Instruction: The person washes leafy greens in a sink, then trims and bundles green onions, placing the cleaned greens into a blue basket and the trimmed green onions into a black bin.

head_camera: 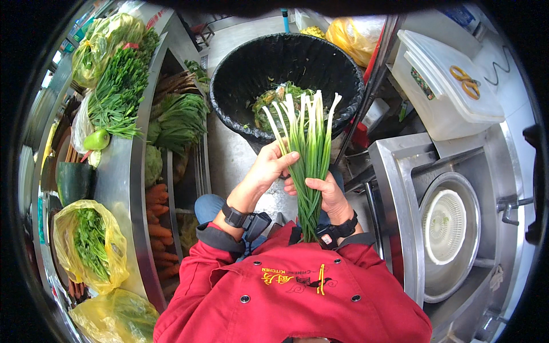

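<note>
A bunch of spring onions (306,158) stands upright before my chest, white root ends away from me and green leaves hanging toward my jacket. My right hand (330,193) grips the bunch around its green part, thumb across the front. At the left edge of the bunch, my left hand (270,165) pinches stalks below their white ends, thumb on top; some of its fingers are hidden behind the stalks. Beyond the white ends is a large black-lined bin (240,68) with vegetable scraps (268,107) at its bottom.
Left, a steel counter (116,171) bears leafy greens (116,90) and a yellow bag of herbs (92,240); carrots (158,218) lie on a shelf below. Right, a steel sink holds a metal basin (450,278) with a white colander (444,227). Orange-handled scissors (465,81) rest on a plastic box (450,107).
</note>
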Demonstrator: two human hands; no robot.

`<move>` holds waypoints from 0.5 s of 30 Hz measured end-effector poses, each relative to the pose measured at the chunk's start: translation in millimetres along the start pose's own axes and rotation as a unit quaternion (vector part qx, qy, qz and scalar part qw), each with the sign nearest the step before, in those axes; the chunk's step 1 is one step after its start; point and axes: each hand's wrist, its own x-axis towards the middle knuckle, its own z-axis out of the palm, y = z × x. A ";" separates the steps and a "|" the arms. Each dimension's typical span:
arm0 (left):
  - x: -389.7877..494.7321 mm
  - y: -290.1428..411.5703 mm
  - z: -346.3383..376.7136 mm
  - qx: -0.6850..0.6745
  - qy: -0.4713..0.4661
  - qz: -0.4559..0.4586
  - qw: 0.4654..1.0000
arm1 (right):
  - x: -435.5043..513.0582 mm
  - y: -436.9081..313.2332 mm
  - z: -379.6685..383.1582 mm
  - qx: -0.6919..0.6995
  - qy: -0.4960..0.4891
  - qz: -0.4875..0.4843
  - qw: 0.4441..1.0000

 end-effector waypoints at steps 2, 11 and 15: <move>-0.1 -5.6 -3.6 -0.019 -0.007 0.007 1.000 | -0.1 -0.2 1.8 0.032 -0.006 0.013 0.999; 1.0 -10.7 -8.0 -0.121 -0.070 0.015 0.990 | -0.5 5.5 -1.0 0.059 -0.017 0.010 0.998; -0.2 -6.5 -4.4 -0.107 -0.070 0.010 0.992 | -0.3 4.9 -0.8 -0.022 0.011 0.004 1.000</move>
